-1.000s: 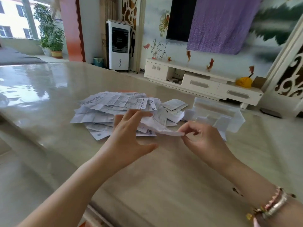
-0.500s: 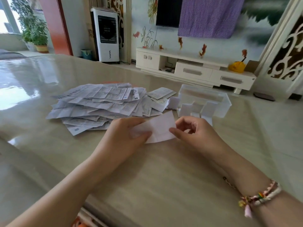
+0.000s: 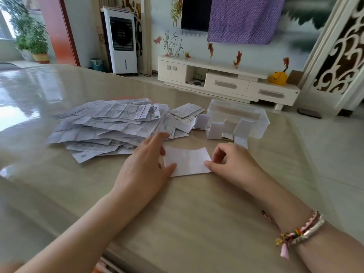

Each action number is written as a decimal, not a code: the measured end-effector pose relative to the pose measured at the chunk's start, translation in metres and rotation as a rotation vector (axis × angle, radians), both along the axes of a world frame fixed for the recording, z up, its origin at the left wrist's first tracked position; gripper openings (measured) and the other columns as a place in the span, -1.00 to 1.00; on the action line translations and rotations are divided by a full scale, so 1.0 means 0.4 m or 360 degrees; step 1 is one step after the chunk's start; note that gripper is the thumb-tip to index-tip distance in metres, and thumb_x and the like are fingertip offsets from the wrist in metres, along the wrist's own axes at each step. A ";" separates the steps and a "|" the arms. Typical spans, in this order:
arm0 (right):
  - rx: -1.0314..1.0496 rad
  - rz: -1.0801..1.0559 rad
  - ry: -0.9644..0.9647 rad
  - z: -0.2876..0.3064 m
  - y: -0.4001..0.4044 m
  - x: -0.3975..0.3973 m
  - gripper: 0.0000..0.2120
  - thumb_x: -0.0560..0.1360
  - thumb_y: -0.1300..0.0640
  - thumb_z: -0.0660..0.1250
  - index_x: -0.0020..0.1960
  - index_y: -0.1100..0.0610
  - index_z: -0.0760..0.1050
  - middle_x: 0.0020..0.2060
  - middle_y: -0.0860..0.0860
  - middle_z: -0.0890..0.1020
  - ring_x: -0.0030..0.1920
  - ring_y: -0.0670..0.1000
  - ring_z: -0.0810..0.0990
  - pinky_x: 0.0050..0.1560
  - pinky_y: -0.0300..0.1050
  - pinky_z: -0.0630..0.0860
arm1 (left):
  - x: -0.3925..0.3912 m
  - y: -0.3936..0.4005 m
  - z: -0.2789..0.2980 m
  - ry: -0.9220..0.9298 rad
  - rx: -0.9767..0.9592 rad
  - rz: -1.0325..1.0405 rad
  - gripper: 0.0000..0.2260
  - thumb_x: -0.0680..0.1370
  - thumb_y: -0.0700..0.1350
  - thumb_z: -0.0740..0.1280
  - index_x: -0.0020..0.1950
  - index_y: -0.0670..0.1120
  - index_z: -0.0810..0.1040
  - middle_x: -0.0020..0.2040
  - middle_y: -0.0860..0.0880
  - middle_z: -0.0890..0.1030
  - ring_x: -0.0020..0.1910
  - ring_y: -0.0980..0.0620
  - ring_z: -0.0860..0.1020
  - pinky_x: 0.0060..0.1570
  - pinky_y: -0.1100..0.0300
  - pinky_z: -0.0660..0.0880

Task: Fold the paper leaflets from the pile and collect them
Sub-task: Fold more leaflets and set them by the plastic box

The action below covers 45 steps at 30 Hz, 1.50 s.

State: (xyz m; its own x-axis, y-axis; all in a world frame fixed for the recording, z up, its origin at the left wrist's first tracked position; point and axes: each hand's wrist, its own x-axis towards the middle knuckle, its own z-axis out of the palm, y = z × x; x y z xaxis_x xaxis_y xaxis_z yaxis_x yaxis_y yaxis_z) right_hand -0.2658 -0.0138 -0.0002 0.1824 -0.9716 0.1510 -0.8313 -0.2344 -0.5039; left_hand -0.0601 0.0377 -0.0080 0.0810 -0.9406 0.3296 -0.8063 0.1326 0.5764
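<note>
leaflet pile (image 3: 110, 127) left, clear bin (image 3: 239, 120) right

Stuff I can't make out from here

The print on the pile of leaflets (image 3: 110, 123) is too small for me to read, and the lower sheets are buried under the top ones. My left hand (image 3: 145, 166) covers the left edge of the folded leaflet (image 3: 187, 161). The clear box (image 3: 254, 119) is partly blocked by folded pieces (image 3: 213, 131). Both forearms run off the bottom edge.

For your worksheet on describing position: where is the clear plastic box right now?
In the head view, the clear plastic box stands on the table, right of the leaflet pile and beyond the right hand.
</note>
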 end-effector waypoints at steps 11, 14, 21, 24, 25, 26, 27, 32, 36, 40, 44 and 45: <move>-0.0045 0.0650 -0.0076 0.019 0.027 -0.004 -0.66 0.41 -0.04 0.48 0.15 -0.08 0.51 0.09 -0.25 0.56 0.16 -0.25 0.47 0.18 -0.34 0.36 | 0.004 -0.015 -0.022 -0.0122 -0.0071 -0.0483 -0.70 0.36 0.25 0.30 -0.01 0.16 0.63 -0.04 0.22 0.51 0.00 0.05 0.45 0.02 0.17 0.41; 0.0036 0.0645 -0.0073 0.029 0.029 -0.023 -0.66 0.43 -0.04 0.47 0.18 -0.14 0.51 0.11 -0.33 0.56 0.16 -0.36 0.46 0.18 -0.43 0.35 | 0.008 -0.016 -0.027 -0.0136 -0.0048 -0.0484 -0.72 0.38 0.21 0.37 0.03 0.14 0.62 -0.02 0.22 0.49 0.02 0.05 0.44 0.05 0.16 0.40; -0.0003 0.0590 0.0032 0.042 0.033 -0.036 -0.68 0.44 -0.05 0.45 0.17 -0.16 0.52 0.11 -0.33 0.58 0.16 -0.36 0.47 0.18 -0.43 0.35 | 0.006 -0.014 -0.026 -0.0213 -0.0169 -0.0456 -0.76 0.50 0.14 0.30 0.05 0.08 0.65 -0.02 0.19 0.54 0.00 0.06 0.49 0.04 0.12 0.44; -0.0036 0.0600 0.0036 0.037 0.030 -0.037 -0.75 0.45 0.01 0.44 0.12 -0.13 0.56 0.07 -0.30 0.61 0.13 -0.32 0.50 0.18 -0.34 0.39 | 0.007 -0.010 -0.016 -0.0170 -0.0206 -0.0445 -0.72 0.52 0.15 0.19 -0.02 0.09 0.65 -0.09 0.18 0.58 -0.07 0.08 0.53 -0.02 0.07 0.48; -0.0069 0.0597 0.0010 0.035 0.029 -0.036 -0.80 0.47 0.04 0.43 0.08 -0.11 0.58 0.03 -0.29 0.62 0.10 -0.31 0.52 0.17 -0.32 0.41 | 0.007 -0.009 -0.013 -0.0149 -0.0207 -0.0445 -0.71 0.52 0.17 0.18 -0.04 0.10 0.65 -0.11 0.18 0.58 -0.09 0.10 0.54 -0.03 0.05 0.48; -0.0102 0.0589 -0.0039 0.033 0.030 -0.034 -0.86 0.48 0.07 0.41 0.04 -0.09 0.60 -0.03 -0.28 0.64 0.07 -0.30 0.54 0.14 -0.31 0.42 | 0.007 -0.008 -0.013 -0.0131 -0.0210 -0.0450 -0.68 0.52 0.21 0.16 -0.05 0.11 0.65 -0.11 0.19 0.58 -0.09 0.11 0.53 -0.03 0.05 0.49; -0.0131 0.0578 -0.0101 0.032 0.030 -0.032 -0.90 0.50 0.09 0.40 -0.02 -0.08 0.62 -0.09 -0.27 0.65 0.03 -0.29 0.56 0.11 -0.30 0.44 | 0.008 -0.007 -0.013 -0.0129 -0.0205 -0.0447 -0.64 0.50 0.25 0.14 -0.05 0.11 0.65 -0.11 0.20 0.57 -0.09 0.12 0.53 -0.03 0.07 0.48; -0.0041 0.0521 -0.0505 0.025 0.020 -0.021 -0.91 0.49 0.11 0.42 -0.19 -0.01 0.63 -0.29 -0.08 0.64 -0.24 -0.06 0.55 -0.12 -0.12 0.46 | 0.010 -0.018 -0.020 -0.0058 -0.0164 -0.0402 -0.71 0.53 0.14 0.29 -0.17 -0.02 0.67 -0.15 0.14 0.58 -0.16 0.12 0.52 -0.09 0.15 0.45; 0.0068 0.0445 -0.0690 0.019 0.007 -0.017 -0.86 0.50 0.11 0.41 -0.24 0.07 0.61 -0.42 -0.07 0.51 -0.47 -0.10 0.32 -0.38 -0.25 0.26 | 0.006 -0.017 -0.011 0.0127 -0.0038 -0.0304 -0.87 0.51 0.00 0.39 -0.19 -0.01 0.65 -0.24 0.06 0.57 -0.26 0.15 0.48 -0.26 0.31 0.34; 0.0000 0.0335 -0.0485 0.005 0.001 -0.011 -0.89 0.48 0.11 0.42 -0.21 0.01 0.58 -0.39 -0.11 0.54 -0.44 -0.21 0.41 -0.35 -0.38 0.32 | 0.004 -0.018 -0.018 0.0170 -0.0003 -0.0135 -0.84 0.49 -0.01 0.40 0.06 0.13 0.56 -0.25 0.12 0.53 -0.23 0.22 0.48 -0.22 0.43 0.32; -0.0104 0.0239 -0.0130 -0.006 -0.001 -0.015 -0.90 0.45 0.07 0.42 -0.08 -0.08 0.53 -0.28 -0.12 0.54 -0.16 -0.15 0.43 -0.14 -0.28 0.37 | -0.005 -0.008 -0.021 -0.0226 -0.0124 -0.0070 -0.65 0.54 0.01 0.34 0.32 0.10 0.43 -0.04 0.17 0.46 0.06 0.05 0.40 0.11 0.18 0.31; -0.0143 0.0240 -0.0045 -0.005 0.000 -0.013 -0.86 0.45 0.06 0.42 -0.02 -0.08 0.52 -0.22 -0.13 0.52 -0.09 -0.13 0.41 -0.07 -0.27 0.36 | -0.006 -0.006 -0.020 -0.0290 -0.0136 -0.0071 -0.64 0.54 0.00 0.34 0.33 0.11 0.43 0.05 0.13 0.45 0.12 0.03 0.38 0.16 0.16 0.30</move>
State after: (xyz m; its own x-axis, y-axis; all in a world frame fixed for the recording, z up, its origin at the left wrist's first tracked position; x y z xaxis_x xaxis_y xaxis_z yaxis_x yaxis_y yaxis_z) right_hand -0.2709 -0.0138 -0.0024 0.3193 -0.9160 0.2429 -0.7692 -0.4002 -0.4981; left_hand -0.0626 0.0351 -0.0162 -0.0282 -0.9100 0.4137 -0.8885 0.2124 0.4068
